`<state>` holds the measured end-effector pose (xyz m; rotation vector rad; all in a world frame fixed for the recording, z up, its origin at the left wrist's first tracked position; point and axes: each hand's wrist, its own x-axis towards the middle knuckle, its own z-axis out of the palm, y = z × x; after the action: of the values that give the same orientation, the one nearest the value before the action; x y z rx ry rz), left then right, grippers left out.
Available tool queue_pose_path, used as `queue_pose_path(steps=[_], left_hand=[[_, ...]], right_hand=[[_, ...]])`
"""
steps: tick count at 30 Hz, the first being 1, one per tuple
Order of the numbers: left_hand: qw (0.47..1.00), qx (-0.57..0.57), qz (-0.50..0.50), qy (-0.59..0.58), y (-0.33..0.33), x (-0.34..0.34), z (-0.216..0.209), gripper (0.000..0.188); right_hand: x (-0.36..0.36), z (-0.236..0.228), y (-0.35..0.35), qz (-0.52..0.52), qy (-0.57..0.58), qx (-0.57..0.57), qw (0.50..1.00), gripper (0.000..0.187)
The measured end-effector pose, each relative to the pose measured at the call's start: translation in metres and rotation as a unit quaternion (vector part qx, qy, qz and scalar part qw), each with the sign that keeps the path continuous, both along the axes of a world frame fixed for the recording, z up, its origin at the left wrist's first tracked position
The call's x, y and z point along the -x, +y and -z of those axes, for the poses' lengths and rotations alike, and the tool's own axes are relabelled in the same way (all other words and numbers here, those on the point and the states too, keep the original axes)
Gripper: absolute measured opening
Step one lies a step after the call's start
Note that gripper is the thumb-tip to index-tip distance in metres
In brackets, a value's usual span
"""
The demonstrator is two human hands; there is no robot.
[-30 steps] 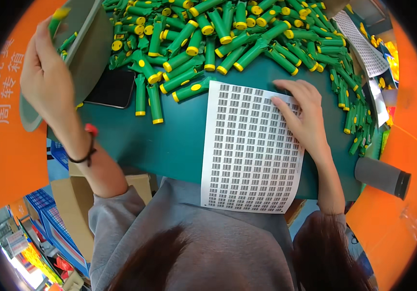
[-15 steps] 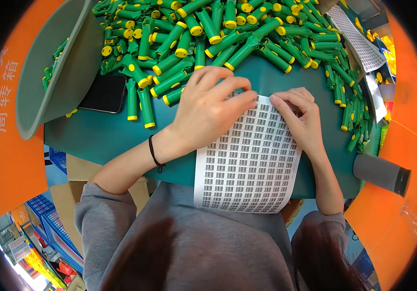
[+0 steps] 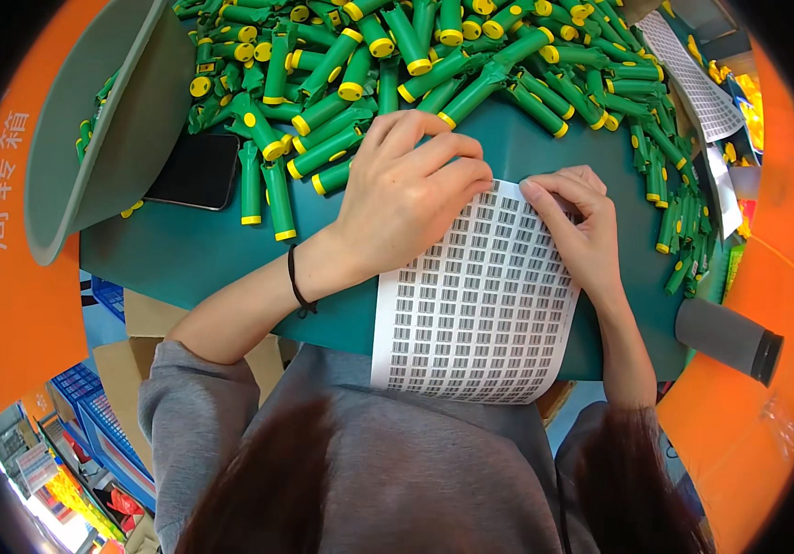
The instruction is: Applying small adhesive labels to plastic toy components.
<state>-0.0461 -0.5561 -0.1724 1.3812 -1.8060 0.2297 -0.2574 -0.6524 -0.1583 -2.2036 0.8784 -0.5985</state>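
Observation:
A white sheet of barcode labels (image 3: 476,305) droops from the table's near edge toward my lap. My left hand (image 3: 415,194) is bent over the sheet's far edge, thumb and fingertips pinched together there. Whether a peeled label is between those fingertips is hidden. At the far right corner, my right hand (image 3: 577,217) grips the sheet between thumb and curled fingers. Just beyond my hands lies a big heap of green tubes with yellow ends (image 3: 323,111), the closest ones almost touching my left hand.
A grey-green basin (image 3: 65,203) stands tilted at the left, beside a black phone (image 3: 201,172). On the right lie a grey cylindrical tumbler (image 3: 727,338) and more green tubes (image 3: 683,231). Another label sheet (image 3: 692,78) is at the far right. Orange crates (image 3: 23,305) flank the green table (image 3: 185,263).
My left hand's knuckles have lifted slightly, its fingertips staying at the sheet's far edge. My right hand keeps its grip on the corner. The whole view has shifted a little.

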Motion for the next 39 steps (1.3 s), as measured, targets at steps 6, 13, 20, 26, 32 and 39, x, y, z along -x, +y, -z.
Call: queue_pose_path(steps=[6, 13, 20, 26, 32, 39], left_hand=[[0.999, -0.038, 0.021, 0.005, 0.000, -0.001, 0.003, 0.014], [0.993, -0.019, 0.051, 0.105, -0.002, 0.000, -0.009, 0.016], [0.974, -0.052, 0.052, 0.214, 0.005, -0.007, -0.020, 0.012], [0.949, -0.085, 0.109, 0.282, 0.010, -0.007, -0.044, 0.007], [0.927, -0.185, 0.132, 0.299, 0.017, 0.009, -0.060, 0.009], [0.934, -0.192, 0.125, 0.272, 0.016, 0.015, -0.056, 0.010]], right_hand=[[-0.004, 0.000, 0.002, 0.002, 0.015, 0.010, 1.000, 0.014], [-0.005, -0.003, -0.026, 0.040, 0.016, 0.193, 0.980, 0.030], [-0.013, 0.004, -0.050, 0.030, 0.001, 0.227, 0.973, 0.034], [0.003, -0.015, 0.011, -0.021, -0.270, -0.219, 0.938, 0.033], [0.008, -0.012, 0.032, -0.028, -0.271, -0.244, 0.931, 0.041], [0.010, -0.012, 0.034, -0.062, -0.262, -0.204, 0.941, 0.043]])
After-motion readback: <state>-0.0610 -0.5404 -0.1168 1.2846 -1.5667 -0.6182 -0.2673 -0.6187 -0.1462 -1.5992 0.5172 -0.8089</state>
